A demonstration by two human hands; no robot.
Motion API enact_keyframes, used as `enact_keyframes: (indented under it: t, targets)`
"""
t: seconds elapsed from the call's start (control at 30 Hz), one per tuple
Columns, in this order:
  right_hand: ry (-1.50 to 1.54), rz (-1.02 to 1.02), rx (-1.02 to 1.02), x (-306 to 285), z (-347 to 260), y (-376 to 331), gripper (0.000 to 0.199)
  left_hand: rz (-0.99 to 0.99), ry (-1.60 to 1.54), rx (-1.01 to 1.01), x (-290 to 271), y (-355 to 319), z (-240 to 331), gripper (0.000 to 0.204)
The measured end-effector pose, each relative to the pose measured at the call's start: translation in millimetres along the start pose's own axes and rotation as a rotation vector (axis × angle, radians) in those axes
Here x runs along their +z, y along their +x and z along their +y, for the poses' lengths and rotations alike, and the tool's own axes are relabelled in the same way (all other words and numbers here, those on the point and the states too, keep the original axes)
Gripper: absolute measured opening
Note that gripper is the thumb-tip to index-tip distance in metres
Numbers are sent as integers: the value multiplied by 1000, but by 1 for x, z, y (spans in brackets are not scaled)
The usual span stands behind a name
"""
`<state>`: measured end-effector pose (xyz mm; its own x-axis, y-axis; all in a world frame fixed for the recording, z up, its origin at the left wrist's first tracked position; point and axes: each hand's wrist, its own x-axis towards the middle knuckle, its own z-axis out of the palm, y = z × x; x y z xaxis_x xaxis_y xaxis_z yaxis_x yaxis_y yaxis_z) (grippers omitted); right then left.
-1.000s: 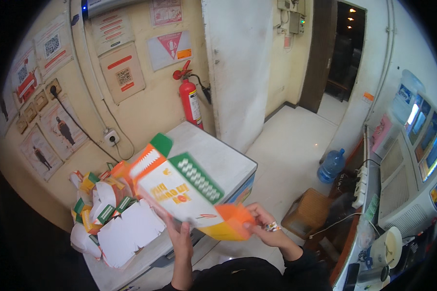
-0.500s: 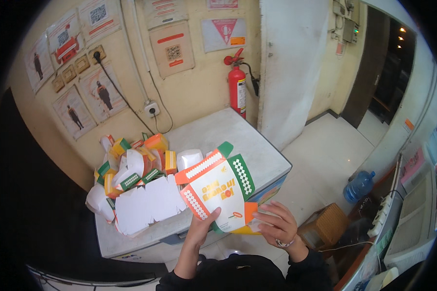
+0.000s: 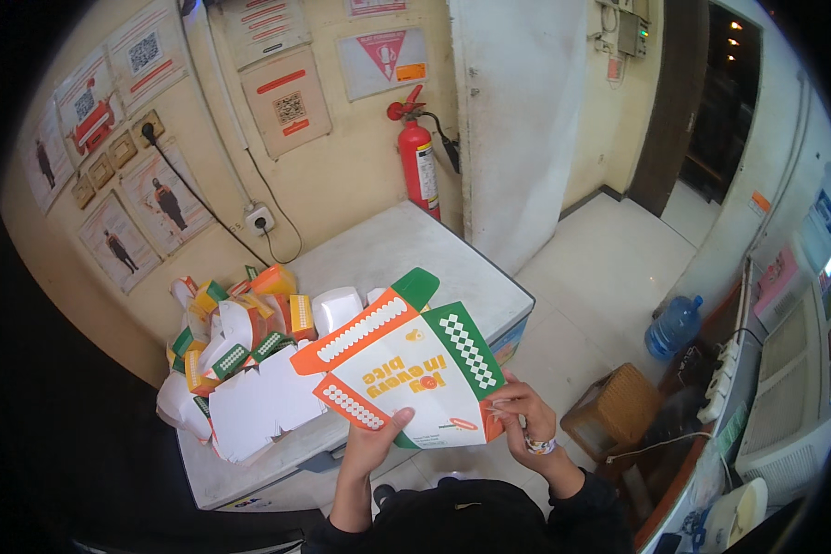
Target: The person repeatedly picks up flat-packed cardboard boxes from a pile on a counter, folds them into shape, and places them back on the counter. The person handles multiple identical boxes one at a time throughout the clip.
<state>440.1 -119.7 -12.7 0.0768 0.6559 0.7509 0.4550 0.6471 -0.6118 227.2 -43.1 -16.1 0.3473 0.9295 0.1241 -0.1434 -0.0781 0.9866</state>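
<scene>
A flat, partly unfolded food carton [image 3: 434,369], white with orange and green flaps, is held up in front of me over the near edge of the chest. My left hand [image 3: 371,447] grips its lower left edge, thumb on the printed face and fingers hidden behind. With my right hand [image 3: 526,420] I pinch an orange flap at the carton's lower right corner. On the chest to the left lies a stack of flat white carton blanks [image 3: 258,406]. Behind the stack is a heap of folded cartons [image 3: 235,323] in white, orange, green and yellow.
The white chest [image 3: 342,242] stands against a wall with posters and a socket [image 3: 260,220]. A red fire extinguisher [image 3: 419,162] hangs behind it. On the right are a blue water bottle [image 3: 672,327], a wicker basket [image 3: 613,411] and a cluttered counter with a power strip [image 3: 716,392].
My right hand has gone from spread fingers beside the carton to a pinch on its orange corner flap. The carton has turned slightly, and the whole view has shifted.
</scene>
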Motion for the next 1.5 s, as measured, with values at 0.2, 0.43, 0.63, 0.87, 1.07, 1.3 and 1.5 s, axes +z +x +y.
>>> enact_keyframes:
  t: [0.2,0.43,0.63,0.87,1.07,1.3,1.5]
  targets:
    - [776,-107,693,-22,3,2,18,-207,-92,-127,1,-3,-3,51]
    - [-67,422,240,-5,16,8,27,-267,-153,-107,16,-13,-16,45]
    - [-453,-3,-171,36,-5,-11,41,251,-395,-17,47,-10,-21,28]
    - [-255,-100,-176,29,9,1,18,465,252,144,37,-10,-29,23]
    - [122,71,212,30,8,6,11,337,269,740,36,-26,-29,29]
    - [-59,81,114,29,7,-4,13,254,366,846,13,-46,-23,30]
    - [-603,-76,2,54,-5,-17,41,213,422,739,15,-45,-23,31]
